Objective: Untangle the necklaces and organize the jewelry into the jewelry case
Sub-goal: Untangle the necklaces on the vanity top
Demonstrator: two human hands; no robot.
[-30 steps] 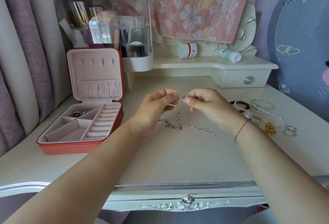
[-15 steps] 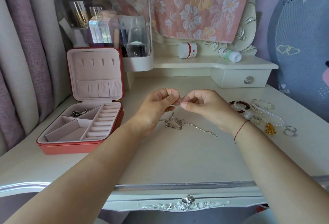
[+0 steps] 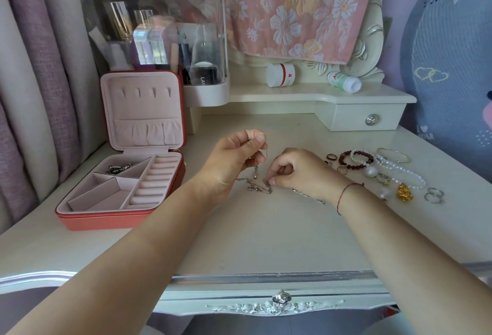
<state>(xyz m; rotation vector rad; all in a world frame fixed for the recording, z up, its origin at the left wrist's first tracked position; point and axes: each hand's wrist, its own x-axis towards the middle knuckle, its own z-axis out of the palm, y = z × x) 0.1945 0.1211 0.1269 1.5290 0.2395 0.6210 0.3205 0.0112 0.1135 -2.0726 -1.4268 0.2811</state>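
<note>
My left grip (image 3: 234, 159) is pinched narrow, thumb and forefinger nipping one thin strand (image 3: 267, 151) of the necklaces (image 3: 255, 185). It lifts that strand a little above the worktop (image 3: 266, 241) so it hangs straight and I can follow it down into the knot. My right grip (image 3: 300, 172), just to the right and lower in the centre of the frame, is curled tight. Its fingertips pinch the tangle where it lies on the worktop, which I judge pins the knot so the raised strand can be teased free. The silver chains spread out under and between both hands, with one end trailing away beneath my right wrist; how many chains are knotted together I cannot tell. At the left of the frame the jewelry case (image 3: 125, 175) stands open, lid upright, close enough to reach once a chain comes loose. A few small silver pieces (image 3: 121, 169) lie in its upper-left compartment, while the other compartments and the ring rolls look bare. At the right, set apart so they do not catch in the chains, wait the dark bead bracelet (image 3: 354, 160), the pearl bracelet (image 3: 399, 172), a thin bangle (image 3: 394, 155), a gold charm (image 3: 404, 192) and some rings (image 3: 434, 195). By my reckoning the sorting has barely begun.
</note>
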